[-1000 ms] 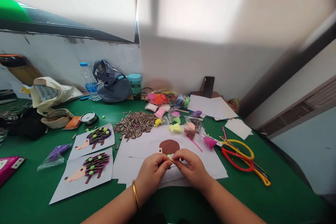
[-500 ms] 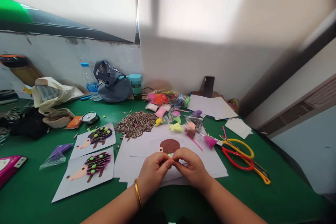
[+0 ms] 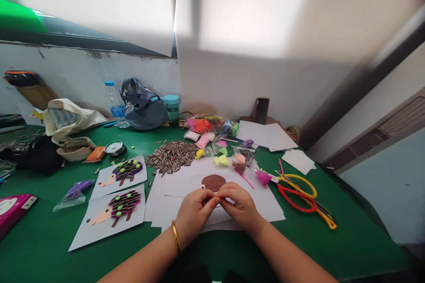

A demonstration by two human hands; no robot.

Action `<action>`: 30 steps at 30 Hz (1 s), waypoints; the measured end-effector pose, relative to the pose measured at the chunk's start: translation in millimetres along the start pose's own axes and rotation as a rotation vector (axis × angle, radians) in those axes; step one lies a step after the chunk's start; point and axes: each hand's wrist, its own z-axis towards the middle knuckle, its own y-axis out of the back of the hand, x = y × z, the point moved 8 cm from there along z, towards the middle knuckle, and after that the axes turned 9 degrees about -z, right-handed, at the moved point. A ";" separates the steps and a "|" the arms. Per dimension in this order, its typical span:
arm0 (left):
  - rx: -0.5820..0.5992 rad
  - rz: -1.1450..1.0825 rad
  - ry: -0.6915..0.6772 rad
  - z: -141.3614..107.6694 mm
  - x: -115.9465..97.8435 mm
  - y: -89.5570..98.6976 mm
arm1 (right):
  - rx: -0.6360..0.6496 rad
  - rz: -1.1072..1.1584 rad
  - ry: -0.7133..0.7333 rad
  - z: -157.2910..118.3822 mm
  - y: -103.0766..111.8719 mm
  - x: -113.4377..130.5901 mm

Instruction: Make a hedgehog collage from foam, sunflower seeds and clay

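Observation:
My left hand (image 3: 195,212) and my right hand (image 3: 241,207) meet fingertip to fingertip over the white paper sheets (image 3: 182,181). Both are closed in a pinch, and whatever lies between the fingertips is too small and hidden to name. Just beyond them, a brown clay oval (image 3: 213,182) lies on the paper, its lower part covered by my fingers. A heap of striped seeds (image 3: 171,157) is behind and to the left. Two finished-looking hedgehog pictures, the nearer (image 3: 124,225) and the farther (image 3: 136,177), lie on the left.
Scissors with yellow and red handles (image 3: 299,207) lie at the right. Bagged coloured clay (image 3: 202,124) is at the back, near a blue bag (image 3: 146,112) and a teal-lidded cup (image 3: 171,110). A phone (image 3: 262,111) leans upright behind white sheets.
My hands stay pinched together and have shifted only slightly relative to the brown oval, covering more of its lower edge. The camera view has moved a little.

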 end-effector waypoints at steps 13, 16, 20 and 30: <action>-0.061 -0.118 -0.069 4.6 -0.8 5.1 | 0.027 0.114 -0.049 2.3 -4.0 -4.9; -0.003 -0.157 -0.076 3.3 -3.6 0.6 | -0.007 0.140 -0.077 1.2 -1.1 -7.1; 0.021 -0.153 -0.090 1.6 -9.8 -0.8 | -0.029 0.123 -0.062 -0.2 1.7 -3.5; 0.021 -0.212 -0.010 -1.2 -7.0 -3.2 | 0.011 0.052 -0.034 -1.1 1.1 8.2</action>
